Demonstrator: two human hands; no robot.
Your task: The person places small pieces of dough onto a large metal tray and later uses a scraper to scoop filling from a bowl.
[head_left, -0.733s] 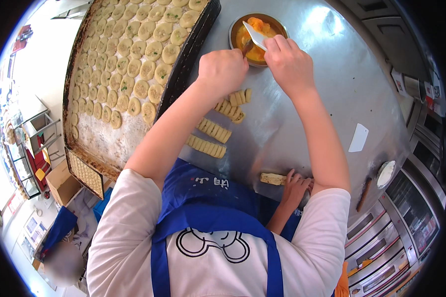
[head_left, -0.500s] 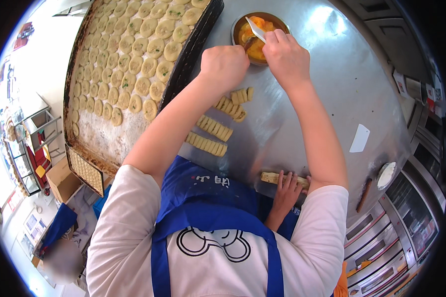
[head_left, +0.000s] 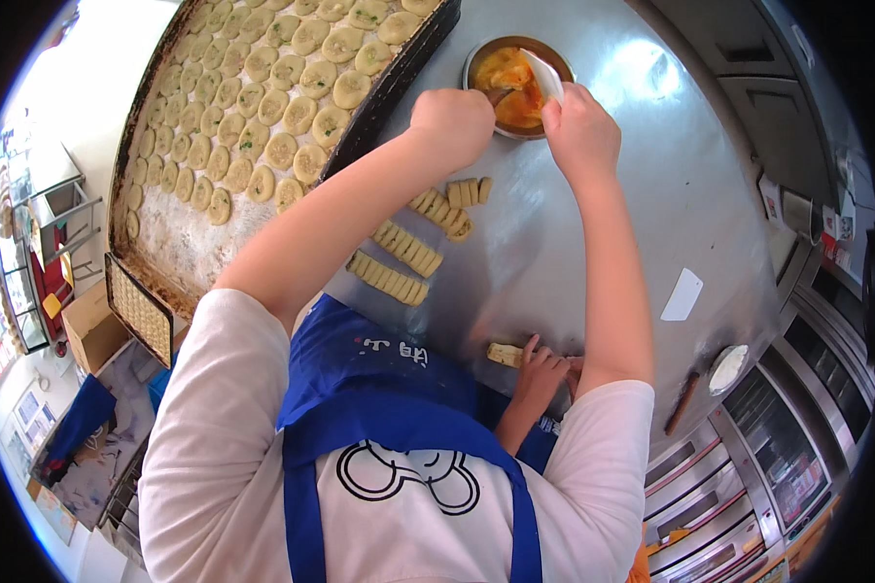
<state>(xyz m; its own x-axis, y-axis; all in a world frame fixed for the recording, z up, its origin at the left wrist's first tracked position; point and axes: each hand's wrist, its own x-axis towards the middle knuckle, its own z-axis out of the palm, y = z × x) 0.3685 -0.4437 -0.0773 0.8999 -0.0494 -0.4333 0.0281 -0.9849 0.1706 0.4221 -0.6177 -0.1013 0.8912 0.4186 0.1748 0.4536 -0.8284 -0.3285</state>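
Note:
My left hand (head_left: 455, 124) is closed on a dark utensil (head_left: 501, 95) whose tip reaches into a round metal bowl (head_left: 471, 78) of orange-yellow mixture (head_left: 521, 105). My right hand (head_left: 581, 134) grips a white scraper (head_left: 544, 70) at the bowl's right side, its blade over the mixture. Below the bowl lie several rows of sliced yellow dough (head_left: 408, 248), with my left forearm close beside them.
A large tray (head_left: 175, 253) of flattened dough rounds is left, beside a smaller tray (head_left: 141, 311). Another person's hand (head_left: 540, 367) touches a dough log (head_left: 504, 355) on the steel table (head_left: 651, 214). A white card (head_left: 682, 293), dark rod (head_left: 682, 398) and white dish (head_left: 727, 369) lie right.
My right hand has shifted right and down, and the scraper now tilts more steeply at the bowl's right. The co-worker's hand has moved along the log. The whole view has shifted slightly.

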